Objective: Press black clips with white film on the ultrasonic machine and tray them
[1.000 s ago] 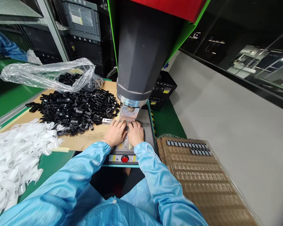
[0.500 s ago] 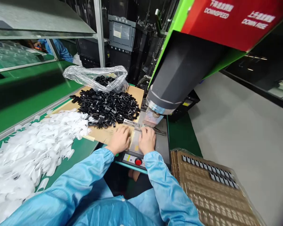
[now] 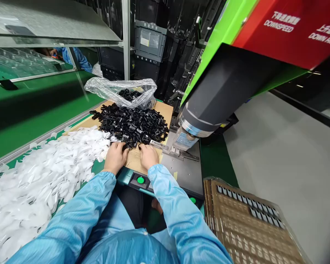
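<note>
White pieces (image 3: pixel 52 172), black parts (image 3: pixel 133 123) and press head (image 3: pixel 209 97): hand positions

White pieces cover the lower left of the frame in a loose heap. Above them, at upper left, a co-worker's blue sleeve (image 3: pixel 82 60) shows beyond the green surface (image 3: pixel 38 110). The left hand (image 3: pixel 116 158) is at centre left, just beside the heap's right end; its fingers are curled at the lower edge of the black parts. Whether they grip a part cannot be told.

The black parts lie piled at centre on a cardboard sheet (image 3: pixel 165 109), with a clear plastic bag (image 3: pixel 96 86) behind, at upper centre. A green button (image 3: pixel 140 180) sits below the sheet. The right hand (image 3: pixel 149 156) is at centre, thumb and fingers bent, tips near a dark part; its grip cannot be determined.

Right of centre, the press head stands tilted in the frame above a metal fixture (image 3: pixel 159 144) on a grey plate (image 3: pixel 185 170). At lower right, a brown tray (image 3: pixel 244 229) carries grey pieces (image 3: pixel 244 200) along its top row and the right portion of the second.
</note>
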`<state>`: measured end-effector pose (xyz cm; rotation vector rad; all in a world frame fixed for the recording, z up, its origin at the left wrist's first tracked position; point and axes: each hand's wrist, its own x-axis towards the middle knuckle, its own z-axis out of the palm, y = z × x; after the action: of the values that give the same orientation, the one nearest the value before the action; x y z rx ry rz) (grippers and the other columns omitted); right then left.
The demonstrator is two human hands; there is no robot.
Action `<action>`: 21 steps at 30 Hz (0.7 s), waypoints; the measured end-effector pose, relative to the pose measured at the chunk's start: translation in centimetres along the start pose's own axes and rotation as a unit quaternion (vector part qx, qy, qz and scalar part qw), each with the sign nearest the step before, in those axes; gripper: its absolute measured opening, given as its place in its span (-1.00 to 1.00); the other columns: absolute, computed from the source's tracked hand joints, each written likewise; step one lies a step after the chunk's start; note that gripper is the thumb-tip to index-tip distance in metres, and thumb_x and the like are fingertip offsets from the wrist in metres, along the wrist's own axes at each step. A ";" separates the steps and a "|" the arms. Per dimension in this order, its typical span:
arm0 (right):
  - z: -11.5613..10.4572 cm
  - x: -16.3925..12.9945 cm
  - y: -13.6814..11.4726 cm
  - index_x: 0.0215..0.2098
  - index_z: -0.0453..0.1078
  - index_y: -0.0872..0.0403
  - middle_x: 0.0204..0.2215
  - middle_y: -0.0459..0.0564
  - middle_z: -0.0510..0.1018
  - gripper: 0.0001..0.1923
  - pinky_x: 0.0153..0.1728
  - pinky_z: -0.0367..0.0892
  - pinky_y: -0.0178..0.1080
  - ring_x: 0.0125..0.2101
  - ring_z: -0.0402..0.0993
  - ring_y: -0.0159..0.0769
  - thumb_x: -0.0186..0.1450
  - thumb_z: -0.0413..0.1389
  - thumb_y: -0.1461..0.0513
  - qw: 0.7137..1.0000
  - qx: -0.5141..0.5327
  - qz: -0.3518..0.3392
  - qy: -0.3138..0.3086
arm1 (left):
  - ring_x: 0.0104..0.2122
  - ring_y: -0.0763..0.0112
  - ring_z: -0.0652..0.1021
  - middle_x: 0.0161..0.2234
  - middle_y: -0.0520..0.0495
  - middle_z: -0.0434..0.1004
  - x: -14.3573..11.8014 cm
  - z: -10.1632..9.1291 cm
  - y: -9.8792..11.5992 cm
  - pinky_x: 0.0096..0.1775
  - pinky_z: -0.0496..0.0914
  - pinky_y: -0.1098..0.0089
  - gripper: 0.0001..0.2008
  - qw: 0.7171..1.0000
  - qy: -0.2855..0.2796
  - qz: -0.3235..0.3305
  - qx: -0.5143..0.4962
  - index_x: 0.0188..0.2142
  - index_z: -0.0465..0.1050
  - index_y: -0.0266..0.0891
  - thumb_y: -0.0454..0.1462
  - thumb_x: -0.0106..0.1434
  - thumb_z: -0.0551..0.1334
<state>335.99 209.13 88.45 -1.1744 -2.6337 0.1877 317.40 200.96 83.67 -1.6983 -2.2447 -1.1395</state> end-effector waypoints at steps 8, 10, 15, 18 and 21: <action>-1.4 -4.5 3.4 0.04 0.47 -0.01 -0.07 0.05 0.61 -0.83 0.00 0.31 -0.16 -0.04 0.45 -0.13 0.53 0.08 0.24 0.998 -0.001 0.060 0.007 | -0.09 0.16 0.56 -0.05 -0.22 0.45 -1.1 -1.1 1.9 0.03 0.52 0.16 -0.68 0.992 0.026 0.015 -0.122 0.10 0.50 -0.20 -0.10 0.48 0.23; -2.2 -6.4 4.9 0.03 0.45 0.00 -0.08 0.05 0.61 -0.84 -0.02 0.31 -0.16 -0.05 0.46 -0.12 0.52 0.07 0.26 0.995 -0.011 0.096 0.012 | -0.15 0.25 0.56 -0.07 -0.17 0.45 -1.4 -0.8 3.4 -0.02 0.52 0.22 -0.71 0.984 -0.004 0.034 -0.174 0.06 0.54 -0.16 -0.08 0.48 0.25; -4.0 -10.9 6.8 0.01 0.42 0.04 -0.08 0.12 0.60 -0.85 -0.04 0.31 -0.12 -0.06 0.48 -0.07 0.50 0.09 0.25 0.981 -0.068 0.179 0.014 | -0.27 0.25 0.54 -0.27 -0.08 0.53 -1.4 1.9 7.6 -0.17 0.45 0.23 -0.73 0.978 -0.127 0.053 -0.159 -0.16 0.54 -0.15 -0.01 0.47 0.26; -4.7 -12.6 6.8 0.02 0.42 0.03 -0.08 0.10 0.60 -0.83 -0.05 0.33 -0.10 -0.07 0.48 -0.06 0.47 0.15 0.21 0.982 -0.063 0.176 0.006 | -0.22 0.14 0.57 -0.31 -0.10 0.59 -1.0 3.4 8.9 -0.10 0.41 0.16 -0.66 0.979 -0.178 0.057 -0.083 -0.26 0.54 -0.13 0.03 0.48 0.22; -5.4 -13.3 7.5 0.02 0.42 0.02 -0.03 0.10 0.58 -0.81 0.00 0.35 -0.08 -0.02 0.46 -0.04 0.44 0.17 0.24 0.987 -0.029 0.154 0.028 | -0.11 0.06 0.59 -0.21 -0.14 0.65 -1.1 3.7 8.7 0.01 0.41 0.09 -0.63 0.978 -0.187 0.068 -0.061 -0.19 0.58 -0.13 0.05 0.50 0.18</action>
<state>351.39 204.25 89.68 -1.5795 -2.4102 0.1324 326.54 203.22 84.80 -2.2419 -2.2452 -1.0163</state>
